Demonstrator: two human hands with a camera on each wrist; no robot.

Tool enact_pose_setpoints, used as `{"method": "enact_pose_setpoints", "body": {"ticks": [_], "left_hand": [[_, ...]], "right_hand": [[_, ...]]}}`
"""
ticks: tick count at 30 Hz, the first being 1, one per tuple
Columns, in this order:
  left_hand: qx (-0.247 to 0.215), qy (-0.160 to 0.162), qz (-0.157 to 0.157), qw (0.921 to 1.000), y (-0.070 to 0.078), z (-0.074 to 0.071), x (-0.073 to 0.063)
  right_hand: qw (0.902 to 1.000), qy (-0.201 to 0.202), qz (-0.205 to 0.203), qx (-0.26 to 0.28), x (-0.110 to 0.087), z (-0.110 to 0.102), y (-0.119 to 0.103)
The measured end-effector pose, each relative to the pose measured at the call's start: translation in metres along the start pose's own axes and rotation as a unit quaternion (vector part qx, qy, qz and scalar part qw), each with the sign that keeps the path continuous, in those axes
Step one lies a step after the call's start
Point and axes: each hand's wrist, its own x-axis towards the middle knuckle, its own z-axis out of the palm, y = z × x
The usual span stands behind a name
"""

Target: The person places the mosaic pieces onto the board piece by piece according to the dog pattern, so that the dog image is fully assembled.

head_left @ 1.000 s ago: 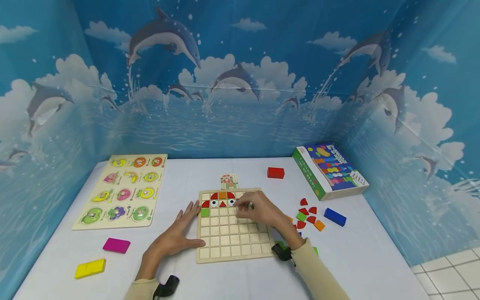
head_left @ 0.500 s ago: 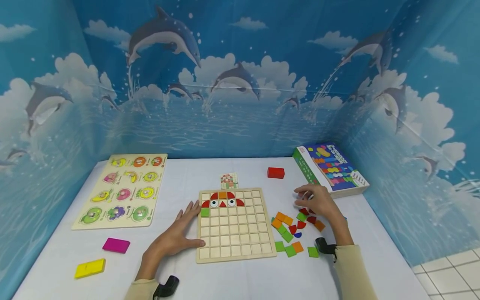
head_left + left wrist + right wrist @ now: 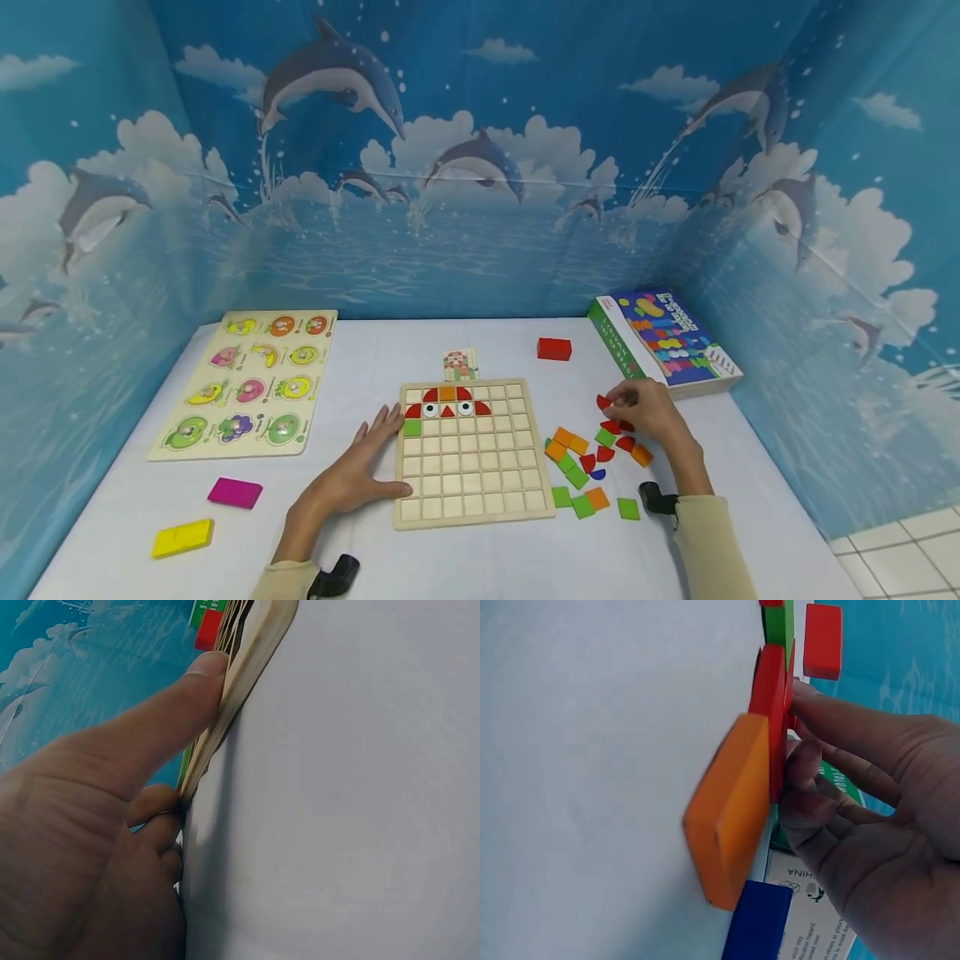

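My left hand (image 3: 347,482) lies at the left side of a wooden grid board (image 3: 470,483), fingers spread and thumb on its edge. In the left wrist view that thumb (image 3: 172,712) rests against the board's rim. Red curved tiles, an orange square (image 3: 447,393), two eye tiles, a red triangle (image 3: 447,411) and a green square (image 3: 412,427) fill cells in the top rows. Right of the board, my right hand (image 3: 651,408) pinches a red quarter-round tile (image 3: 603,402) at its fingertips, above the loose tiles. An orange tile (image 3: 731,814) stands near in the right wrist view.
Loose green, orange and red tiles lie right of the board, with a blue half-round (image 3: 597,474). A picture card (image 3: 461,364) and red block (image 3: 554,349) stand behind. A game box (image 3: 667,342), fruit puzzle (image 3: 243,383), magenta block (image 3: 236,492) and yellow block (image 3: 183,538) surround them.
My right hand left a red tile beside the right eye tile, moved right to the loose pieces and took hold of another red tile. My left hand stayed at the board.
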Motion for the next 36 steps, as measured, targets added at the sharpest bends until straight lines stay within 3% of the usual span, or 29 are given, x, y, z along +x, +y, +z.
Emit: {"method": "enact_pose_setpoints", "body": {"ticks": [7, 13, 21, 26, 31, 36], "left_hand": [[-0.007, 0.003, -0.006, 1.0, 0.0, 0.001, 0.0], [-0.009, -0.001, -0.002, 1.0, 0.0, 0.001, 0.001], [-0.009, 0.002, -0.005, 0.9999, 0.0, 0.001, 0.001], [-0.014, 0.005, -0.008, 0.9999, -0.001, 0.002, 0.0], [-0.018, 0.002, -0.009, 0.9998, -0.001, 0.003, 0.001], [-0.015, 0.0, -0.005, 0.9999, -0.001, 0.002, 0.001]], "right_hand": [[0.9998, -0.007, 0.017, -0.002, -0.002, 0.001, -0.004], [0.9999, 0.0, -0.015, -0.002, 0.001, 0.004, -0.007], [0.9966, -0.003, -0.026, 0.078, 0.002, 0.018, -0.022], [0.991, -0.034, -0.089, 0.094, 0.002, 0.03, -0.031], [0.9846, -0.049, -0.097, 0.137, -0.001, 0.042, -0.046], [0.9689, -0.083, -0.129, 0.194, -0.002, 0.057, -0.068]]}}
